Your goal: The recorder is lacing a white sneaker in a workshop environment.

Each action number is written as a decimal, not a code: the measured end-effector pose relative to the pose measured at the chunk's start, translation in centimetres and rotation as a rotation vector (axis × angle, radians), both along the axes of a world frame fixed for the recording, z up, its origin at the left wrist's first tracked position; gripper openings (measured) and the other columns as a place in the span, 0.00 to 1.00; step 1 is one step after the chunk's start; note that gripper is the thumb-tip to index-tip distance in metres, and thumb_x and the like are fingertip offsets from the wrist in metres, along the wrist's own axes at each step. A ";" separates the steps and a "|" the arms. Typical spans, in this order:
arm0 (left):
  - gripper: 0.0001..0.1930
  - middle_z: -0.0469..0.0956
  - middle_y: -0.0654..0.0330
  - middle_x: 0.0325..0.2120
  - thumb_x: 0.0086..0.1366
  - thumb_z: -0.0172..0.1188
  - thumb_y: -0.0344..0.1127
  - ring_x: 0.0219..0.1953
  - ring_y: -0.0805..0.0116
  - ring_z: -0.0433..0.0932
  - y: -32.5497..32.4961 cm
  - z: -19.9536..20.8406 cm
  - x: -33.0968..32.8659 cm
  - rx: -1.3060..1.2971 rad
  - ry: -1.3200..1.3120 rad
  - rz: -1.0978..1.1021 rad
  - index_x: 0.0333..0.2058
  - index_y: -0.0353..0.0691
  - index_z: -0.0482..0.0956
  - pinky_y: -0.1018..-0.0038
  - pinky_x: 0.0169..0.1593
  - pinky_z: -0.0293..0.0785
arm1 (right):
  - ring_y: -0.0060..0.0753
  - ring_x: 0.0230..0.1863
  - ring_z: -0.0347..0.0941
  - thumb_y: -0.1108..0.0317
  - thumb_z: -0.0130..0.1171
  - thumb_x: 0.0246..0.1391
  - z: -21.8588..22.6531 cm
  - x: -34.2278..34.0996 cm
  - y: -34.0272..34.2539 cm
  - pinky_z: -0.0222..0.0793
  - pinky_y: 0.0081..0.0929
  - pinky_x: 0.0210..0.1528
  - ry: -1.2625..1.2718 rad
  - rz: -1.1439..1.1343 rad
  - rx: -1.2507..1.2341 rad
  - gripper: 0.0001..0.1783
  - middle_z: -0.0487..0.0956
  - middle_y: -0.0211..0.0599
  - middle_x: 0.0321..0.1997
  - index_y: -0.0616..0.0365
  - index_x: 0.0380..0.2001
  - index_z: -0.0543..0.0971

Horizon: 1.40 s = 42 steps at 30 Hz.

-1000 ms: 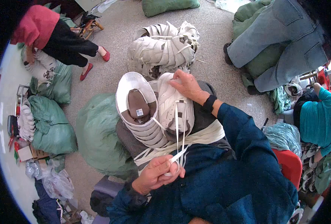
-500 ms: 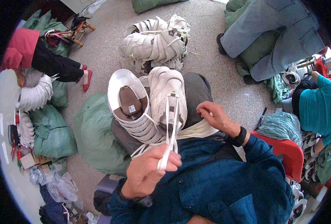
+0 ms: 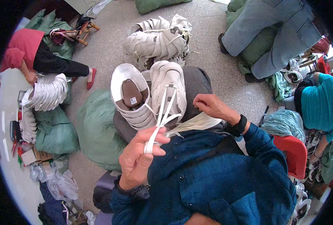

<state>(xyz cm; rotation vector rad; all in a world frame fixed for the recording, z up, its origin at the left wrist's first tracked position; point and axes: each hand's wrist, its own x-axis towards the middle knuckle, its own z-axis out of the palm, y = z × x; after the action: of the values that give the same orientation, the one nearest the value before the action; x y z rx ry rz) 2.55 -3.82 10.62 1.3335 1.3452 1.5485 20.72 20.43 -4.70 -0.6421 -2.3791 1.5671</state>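
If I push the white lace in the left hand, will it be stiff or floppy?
Probably floppy: the lace bends where the left hand holds it. It looks thin and flat, so likely light. Pulling it may tug the shoe, since its strands run there.

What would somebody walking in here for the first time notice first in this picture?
Probably the white laces at the left hand, running to a pale shoe upper over the person's lap, mid-view. Just beyond, a big bundle of nested uppers sits on the speckled floor. Off to the right, what looks like a red chair and a co-worker's teal top stand out.
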 end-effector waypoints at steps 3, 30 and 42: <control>0.16 0.80 0.44 0.45 0.76 0.49 0.42 0.56 0.49 0.75 -0.5 0.0 -0.2 0.016 0.049 0.085 0.37 0.36 0.79 0.58 0.60 0.68 | 0.49 0.32 0.77 0.69 0.53 0.60 0.5 0.1 -0.2 0.71 0.38 0.36 -0.029 0.050 0.092 0.08 0.78 0.48 0.28 0.62 0.36 0.77; 0.08 0.82 0.52 0.44 0.66 0.60 0.27 0.53 0.50 0.79 4.4 -2.9 0.6 0.072 0.075 -0.473 0.43 0.34 0.79 0.59 0.56 0.75 | 0.28 0.40 0.82 0.64 0.52 0.70 3.1 -6.3 -3.5 0.80 0.26 0.46 0.001 -0.110 -0.914 0.15 0.83 0.39 0.43 0.66 0.48 0.78; 0.08 0.80 0.48 0.48 0.69 0.57 0.27 0.49 0.52 0.81 3.1 -2.2 -1.7 -0.066 -0.162 -0.545 0.43 0.31 0.79 0.63 0.54 0.76 | 0.40 0.55 0.78 0.71 0.49 0.68 3.2 -6.8 -4.1 0.74 0.38 0.62 0.286 -0.239 -1.547 0.17 0.75 0.51 0.59 0.63 0.58 0.69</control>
<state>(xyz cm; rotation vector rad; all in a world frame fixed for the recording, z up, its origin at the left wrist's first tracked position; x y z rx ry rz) 0.85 -0.73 8.45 1.3569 0.8316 1.1943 13.90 16.34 -1.47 -0.7391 -0.4721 2.8351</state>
